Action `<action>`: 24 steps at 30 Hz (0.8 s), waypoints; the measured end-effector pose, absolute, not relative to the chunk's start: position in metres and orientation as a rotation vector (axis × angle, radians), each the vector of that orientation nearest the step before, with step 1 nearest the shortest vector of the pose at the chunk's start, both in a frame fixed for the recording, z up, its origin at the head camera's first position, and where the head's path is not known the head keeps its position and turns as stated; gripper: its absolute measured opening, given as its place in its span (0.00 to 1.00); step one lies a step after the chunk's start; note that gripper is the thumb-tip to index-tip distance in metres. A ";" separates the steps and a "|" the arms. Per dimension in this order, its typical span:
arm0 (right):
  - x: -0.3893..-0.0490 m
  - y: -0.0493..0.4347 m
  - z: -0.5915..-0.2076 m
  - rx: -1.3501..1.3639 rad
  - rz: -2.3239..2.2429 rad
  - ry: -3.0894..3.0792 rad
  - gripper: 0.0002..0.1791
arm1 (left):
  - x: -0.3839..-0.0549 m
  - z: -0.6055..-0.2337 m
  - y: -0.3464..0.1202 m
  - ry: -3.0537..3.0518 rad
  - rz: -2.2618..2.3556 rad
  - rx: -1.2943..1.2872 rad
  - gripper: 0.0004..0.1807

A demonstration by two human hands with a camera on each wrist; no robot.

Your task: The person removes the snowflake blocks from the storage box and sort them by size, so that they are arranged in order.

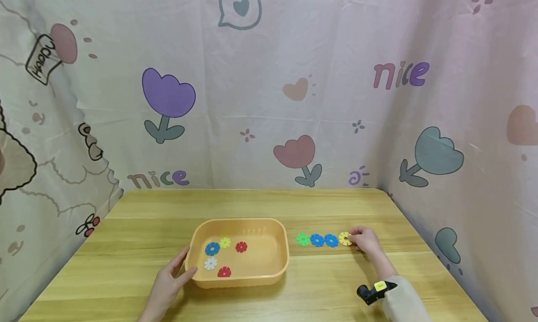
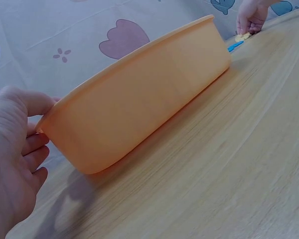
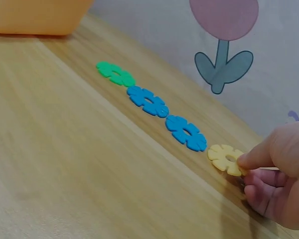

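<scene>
My left hand (image 1: 166, 276) grips the left end of an orange plastic basin (image 1: 235, 282), thumb over the rim and fingers beneath it, as the left wrist view shows. Inside the basin lie several notched snowflake discs, among them a blue disc (image 1: 212, 248), a white disc (image 1: 210, 263) and a red disc (image 1: 241, 247). Right of the basin, my right hand (image 1: 366, 240) pinches a yellow snowflake disc (image 3: 223, 159) by its edge, close over the table. That disc sits at the right end of a row with a green disc (image 3: 115, 73) and two blue discs (image 3: 186, 133).
The wooden table (image 1: 328, 284) meets a printed cloth (image 1: 252, 79) at its back, with more cloth along both sides. A black strap-mounted device (image 1: 373, 291) sits on my right wrist at the sleeve's edge (image 1: 404, 298).
</scene>
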State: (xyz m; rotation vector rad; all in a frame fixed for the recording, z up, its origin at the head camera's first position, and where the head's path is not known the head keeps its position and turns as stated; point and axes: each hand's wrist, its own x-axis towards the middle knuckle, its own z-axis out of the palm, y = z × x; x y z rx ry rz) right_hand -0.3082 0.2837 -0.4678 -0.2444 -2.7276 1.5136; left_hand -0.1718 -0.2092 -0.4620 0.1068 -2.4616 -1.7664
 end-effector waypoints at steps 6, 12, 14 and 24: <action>-0.311 0.281 -0.468 -0.243 1.372 -2.776 0.08 | -0.173 -0.461 -0.210 -2.462 -1.757 0.083 0.36; -0.310 0.280 -0.467 -0.217 1.301 -2.787 0.09 | -0.172 -0.461 -0.210 -2.460 -1.753 0.082 0.36; -0.310 0.280 -0.467 -0.214 1.293 -2.783 0.10 | -0.172 -0.460 -0.209 -2.460 -1.760 0.088 0.36; -0.307 0.280 -0.464 -0.239 1.395 -2.723 0.12 | -0.172 -0.464 -0.210 -2.475 -1.723 0.091 0.36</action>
